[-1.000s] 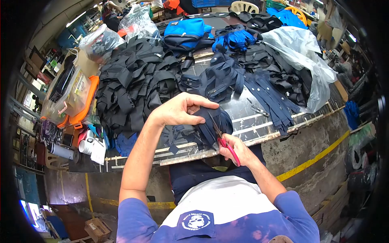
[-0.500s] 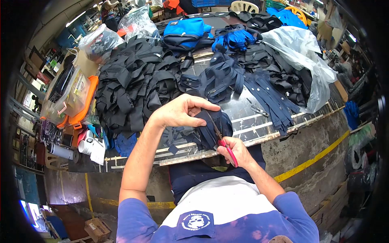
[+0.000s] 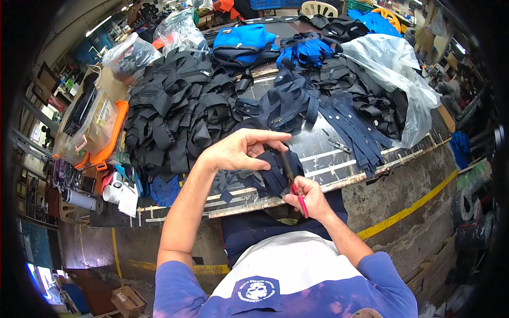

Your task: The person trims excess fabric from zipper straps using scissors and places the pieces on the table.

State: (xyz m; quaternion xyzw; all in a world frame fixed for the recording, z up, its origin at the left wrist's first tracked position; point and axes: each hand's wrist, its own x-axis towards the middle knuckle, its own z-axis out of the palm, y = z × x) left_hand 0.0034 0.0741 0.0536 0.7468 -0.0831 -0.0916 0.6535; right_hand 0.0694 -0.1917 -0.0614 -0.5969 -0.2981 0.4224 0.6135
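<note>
My left hand (image 3: pixel 246 151) is closed in a pinch at the upper edge of a dark navy fabric strip (image 3: pixel 274 179), which hangs over the table's near edge. In my right hand (image 3: pixel 312 197) are scissors with red handles (image 3: pixel 303 204). Their dark blades point up and away from me, beside the strip and below my left fingertips. The blades look blurred, so I cannot tell how far apart they are. Small dark fabric scraps (image 3: pixel 227 196) lie on the table left of the strip.
A big heap of black strips (image 3: pixel 177 106) covers the table's left side. Navy zipper strips (image 3: pixel 352 132) and small metal snips (image 3: pixel 339 145) lie to the right. Behind are a blue bag (image 3: pixel 239 42) and clear plastic sheeting (image 3: pixel 389 69). An orange-rimmed bin (image 3: pixel 108 135) stands left.
The scissors have swung a little, their blades shifting right and standing more upright. My left hand has moved only slightly, still at the dark strip.
</note>
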